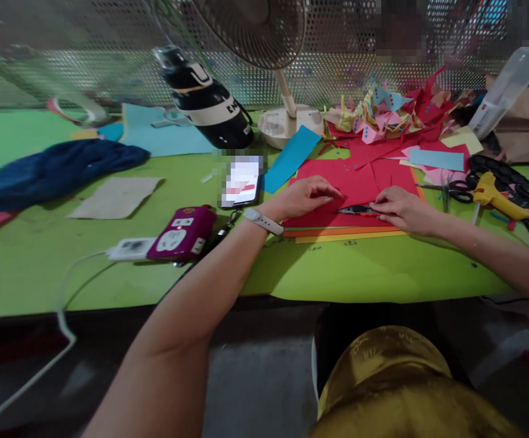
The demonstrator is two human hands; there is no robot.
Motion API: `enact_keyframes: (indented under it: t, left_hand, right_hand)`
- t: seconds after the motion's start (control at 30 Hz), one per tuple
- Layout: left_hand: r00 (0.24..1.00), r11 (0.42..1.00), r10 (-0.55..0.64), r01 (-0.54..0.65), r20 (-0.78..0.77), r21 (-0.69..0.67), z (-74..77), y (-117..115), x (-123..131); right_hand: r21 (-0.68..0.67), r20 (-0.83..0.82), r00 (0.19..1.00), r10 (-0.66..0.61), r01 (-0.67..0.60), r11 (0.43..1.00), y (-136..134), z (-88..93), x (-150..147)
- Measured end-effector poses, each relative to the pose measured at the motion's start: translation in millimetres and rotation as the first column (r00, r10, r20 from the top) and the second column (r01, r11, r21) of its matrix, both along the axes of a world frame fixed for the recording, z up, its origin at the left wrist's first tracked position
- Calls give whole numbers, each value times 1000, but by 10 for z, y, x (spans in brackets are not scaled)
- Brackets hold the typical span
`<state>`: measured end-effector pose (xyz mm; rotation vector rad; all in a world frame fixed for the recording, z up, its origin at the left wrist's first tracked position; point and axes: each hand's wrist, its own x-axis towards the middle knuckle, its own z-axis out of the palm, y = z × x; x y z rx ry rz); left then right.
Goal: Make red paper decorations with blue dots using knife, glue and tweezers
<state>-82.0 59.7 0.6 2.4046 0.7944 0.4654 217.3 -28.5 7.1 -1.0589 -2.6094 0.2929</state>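
Note:
My left hand (304, 196) rests on a red paper sheet (351, 182), its fingers bent and pressing down on the paper. Just to the right, my right hand (401, 208) is closed around a small dark cutter with a red handle (358, 210), whose tip points left toward my left hand. The red sheet lies on top of orange and yellow sheets (337, 235) on the green table (374, 274). A white band (262, 221) is on my left wrist.
A phone (242, 181), a purple power strip (185, 234) with a white cable, a black bottle (210, 100), a fan base (285, 125), a blue cloth (59, 167), a blue paper strip (292, 157), paper scraps (383, 112), black scissors (456, 190) and a yellow glue gun (497, 196) lie around.

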Motion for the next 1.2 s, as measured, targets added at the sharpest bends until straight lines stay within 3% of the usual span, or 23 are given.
enact_keyframes:
  t: [0.33, 0.47, 0.57, 0.7, 0.8, 0.9, 1.0, 1.2]
  left_hand:
    - [1000, 999, -8, 8, -13, 44, -12, -15, -13]
    - [1000, 991, 21, -21, 4, 133, -6, -48, -33]
    - [996, 980, 86, -85, 1, 181, 14, -51, -45]
    - [995, 992, 92, -87, -48, 89, 34, -39, -45]
    - [993, 994, 110, -110, -41, 0, 6, -15, -39]
    - [992, 992, 125, -125, 6, 31, -44, 28, -37]
    - [990, 990, 142, -142, 2, 11, -55, 51, -31]
    - [988, 970, 149, -140, 35, -200, -5, -14, 9]
  right_hand:
    - [-30, 7, 999, 41, -41, 999, -72, 32, -21]
    - [1, -30, 998, 59, -59, 998, -109, 113, 162]
    - [57, -123, 992, -14, 21, 998, -105, 224, 345]
    - [54, -197, 967, -161, 175, 983, -29, 289, 514]
    - [51, -167, 954, -248, 259, 964, 70, 221, 585]
    - [106, -91, 944, -319, 327, 939, 158, 101, 641]
    - [139, -28, 936, -352, 352, 925, 196, -1, 689]
    - [138, -8, 943, -334, 331, 933, 190, -44, 727]
